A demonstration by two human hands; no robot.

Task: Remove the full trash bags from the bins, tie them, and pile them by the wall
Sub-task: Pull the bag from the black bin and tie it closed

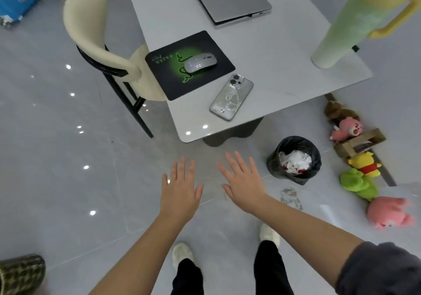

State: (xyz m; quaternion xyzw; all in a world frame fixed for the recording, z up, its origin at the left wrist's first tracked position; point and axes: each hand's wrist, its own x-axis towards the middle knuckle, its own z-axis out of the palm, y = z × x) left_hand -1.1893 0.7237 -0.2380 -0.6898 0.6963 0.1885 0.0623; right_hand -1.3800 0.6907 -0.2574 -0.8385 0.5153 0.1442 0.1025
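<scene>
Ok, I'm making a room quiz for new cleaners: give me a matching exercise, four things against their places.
Things
1. silver-grey computer mouse
2. phone in a clear case
3. round black-bagged bin full of white paper
4. green plush toy

Places
A. floor, between yellow plush toy and big pink plush toy
B. bare white table top
C. black and green mouse mat
D. floor, right of the right hand

Pairs: 1-C, 2-B, 3-D, 4-A

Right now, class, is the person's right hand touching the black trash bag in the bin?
Apart. The head view shows grey floor between the right hand and the black trash bag.
</scene>
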